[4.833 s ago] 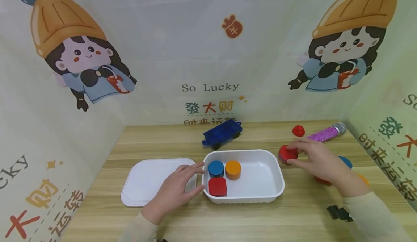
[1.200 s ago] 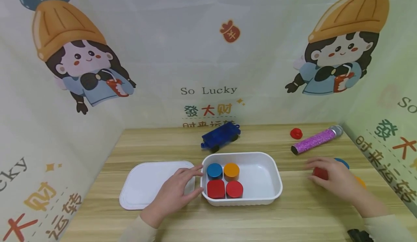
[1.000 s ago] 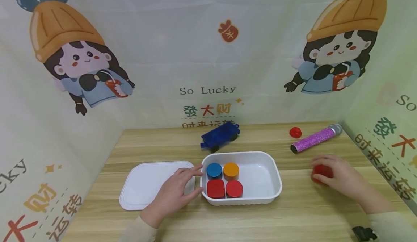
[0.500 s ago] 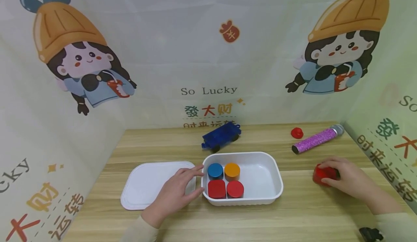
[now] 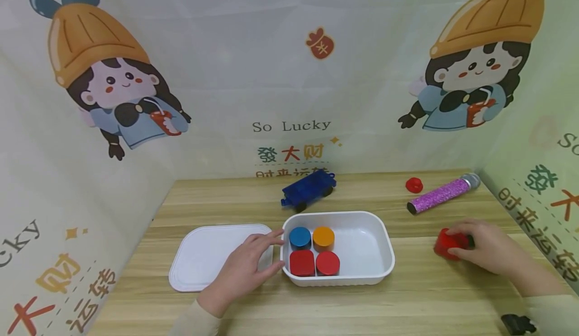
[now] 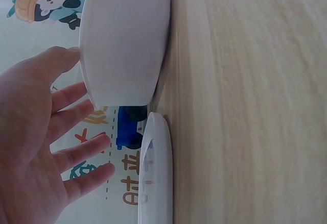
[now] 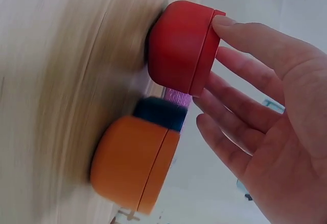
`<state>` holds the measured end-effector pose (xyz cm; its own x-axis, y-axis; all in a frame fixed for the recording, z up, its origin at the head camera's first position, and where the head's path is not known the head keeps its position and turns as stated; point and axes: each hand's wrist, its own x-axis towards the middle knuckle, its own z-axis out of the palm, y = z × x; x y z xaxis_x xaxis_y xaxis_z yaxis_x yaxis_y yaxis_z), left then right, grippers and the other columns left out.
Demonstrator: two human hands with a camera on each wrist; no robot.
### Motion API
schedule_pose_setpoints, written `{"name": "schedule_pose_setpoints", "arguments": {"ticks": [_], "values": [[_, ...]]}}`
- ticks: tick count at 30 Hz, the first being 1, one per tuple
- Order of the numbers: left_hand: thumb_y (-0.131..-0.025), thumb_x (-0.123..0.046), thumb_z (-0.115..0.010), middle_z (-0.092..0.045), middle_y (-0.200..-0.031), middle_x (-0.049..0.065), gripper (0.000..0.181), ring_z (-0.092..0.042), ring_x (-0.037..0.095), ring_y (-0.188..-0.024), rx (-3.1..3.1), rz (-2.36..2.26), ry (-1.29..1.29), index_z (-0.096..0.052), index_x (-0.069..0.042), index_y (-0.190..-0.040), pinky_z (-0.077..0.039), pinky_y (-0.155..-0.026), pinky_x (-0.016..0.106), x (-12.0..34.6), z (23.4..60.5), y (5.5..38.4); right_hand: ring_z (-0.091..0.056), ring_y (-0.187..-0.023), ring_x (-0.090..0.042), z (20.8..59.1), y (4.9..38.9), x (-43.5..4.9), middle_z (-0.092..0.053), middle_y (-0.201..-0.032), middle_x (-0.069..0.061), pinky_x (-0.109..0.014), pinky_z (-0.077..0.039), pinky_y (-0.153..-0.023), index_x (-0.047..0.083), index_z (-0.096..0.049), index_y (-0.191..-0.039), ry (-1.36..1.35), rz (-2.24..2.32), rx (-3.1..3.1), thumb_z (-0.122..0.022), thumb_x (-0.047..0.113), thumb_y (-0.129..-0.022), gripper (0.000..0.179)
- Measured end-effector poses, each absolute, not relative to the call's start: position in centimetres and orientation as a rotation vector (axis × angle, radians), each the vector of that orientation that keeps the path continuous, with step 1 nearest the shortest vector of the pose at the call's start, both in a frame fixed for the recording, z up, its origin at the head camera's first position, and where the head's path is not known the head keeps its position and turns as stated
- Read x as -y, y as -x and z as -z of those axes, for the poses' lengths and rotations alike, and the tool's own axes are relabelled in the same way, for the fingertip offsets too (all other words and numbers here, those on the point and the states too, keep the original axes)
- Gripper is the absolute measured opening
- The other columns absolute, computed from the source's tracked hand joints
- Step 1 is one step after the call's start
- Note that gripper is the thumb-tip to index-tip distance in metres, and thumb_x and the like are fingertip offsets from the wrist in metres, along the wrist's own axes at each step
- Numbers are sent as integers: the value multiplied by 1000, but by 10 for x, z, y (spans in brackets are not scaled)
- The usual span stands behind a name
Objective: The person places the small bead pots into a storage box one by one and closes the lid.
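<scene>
My right hand (image 5: 484,248) pinches the lid of a small red lidded tub (image 7: 179,48) between thumb and fingers. Whether its base touches the table cannot be told. Beside it, in the right wrist view, stand an orange lidded tub (image 7: 133,163) and a dark blue tub (image 7: 161,114); my hand mostly covers these in the head view. My left hand (image 5: 244,265), fingers extended, touches the left rim of a white box (image 5: 362,278). Inside the box's left half sit a blue tub (image 5: 300,237), an orange tub (image 5: 323,238), a squarish red tub (image 5: 302,263) and a round red tub (image 5: 327,263).
A flat white lid (image 5: 203,258) lies left of the box, partly under my left hand. Behind the box stands a blue toy wagon (image 5: 309,190). At the back right are a small red object (image 5: 413,185) and a purple glitter microphone (image 5: 441,195).
The round red tub has gone from my right hand into the box. My right hand has moved right and taken hold of another red tub. The left hand has stayed at the box rim.
</scene>
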<state>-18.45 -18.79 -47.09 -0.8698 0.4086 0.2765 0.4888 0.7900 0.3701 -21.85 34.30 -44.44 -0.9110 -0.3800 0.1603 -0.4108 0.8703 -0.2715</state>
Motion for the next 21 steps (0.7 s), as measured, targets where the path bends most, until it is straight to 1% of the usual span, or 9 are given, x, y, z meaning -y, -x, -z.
{"name": "schedule_pose_setpoints", "arguments": {"ticks": [2,3,5,8,10,12,16,21], "values": [[-95,-44,-73,-52,-156,-12,43,-55,17,-132,2802,657,705,-67,-26,-133,-53,-107,45,188,471,185,-69,-104,-44,441,217,-336,-74,-111,-21,-61,-56,-90,3,-77,-106,-625,-453,2936,-88,23,-79,35],[-95,-44,-73,-52,-156,-12,43,-55,17,-132,2805,658,703,-67,-26,-133,-53,-107,45,188,471,185,-69,-102,-41,439,217,-332,-74,-111,-20,-58,-57,-88,4,-78,-106,-623,-455,2940,-88,24,-79,35],[-95,-44,-73,-52,-157,-12,43,-55,17,-132,2811,662,701,-67,-26,-133,-53,-107,45,188,470,185,-69,-104,-41,435,216,-323,-74,-113,-20,-59,-57,-89,5,-78,-108,-620,-470,2952,-88,24,-80,36],[-95,-44,-73,-52,-157,-11,43,-55,18,-132,2813,662,703,-67,-26,-133,-53,-107,46,188,470,185,-69,-103,-37,427,217,-307,-74,-114,-17,-56,-59,-89,6,-78,-110,-634,-512,2953,-88,23,-80,35],[-95,-43,-73,-53,-156,-10,43,-56,18,-132,2808,659,707,-67,-25,-133,-53,-106,46,188,469,185,-68,-108,-40,422,217,-296,-74,-116,-18,-58,-58,-92,7,-77,-111,-650,-532,2944,-88,23,-81,35],[-94,-42,-73,-53,-156,-9,43,-56,18,-131,2800,657,712,-67,-25,-133,-53,-106,46,189,468,185,-68,-110,-40,416,218,-286,-73,-118,-18,-58,-58,-92,7,-77,-111,-667,-536,2932,-87,23,-82,35],[-94,-43,-74,-53,-156,-10,43,-56,17,-131,2799,663,708,-67,-25,-133,-54,-106,46,189,469,185,-64,-118,-45,401,219,-267,-70,-125,-22,-61,-56,-96,8,-78,-112,-697,-530,2903,-88,23,-82,35],[-95,-44,-73,-52,-157,-12,43,-56,17,-132,2812,666,697,-67,-26,-134,-54,-106,45,188,470,184,-62,-121,-44,383,219,-248,-70,-126,-17,-61,-55,-98,9,-77,-113,-776,-548,2854,-88,23,-82,35]]}}
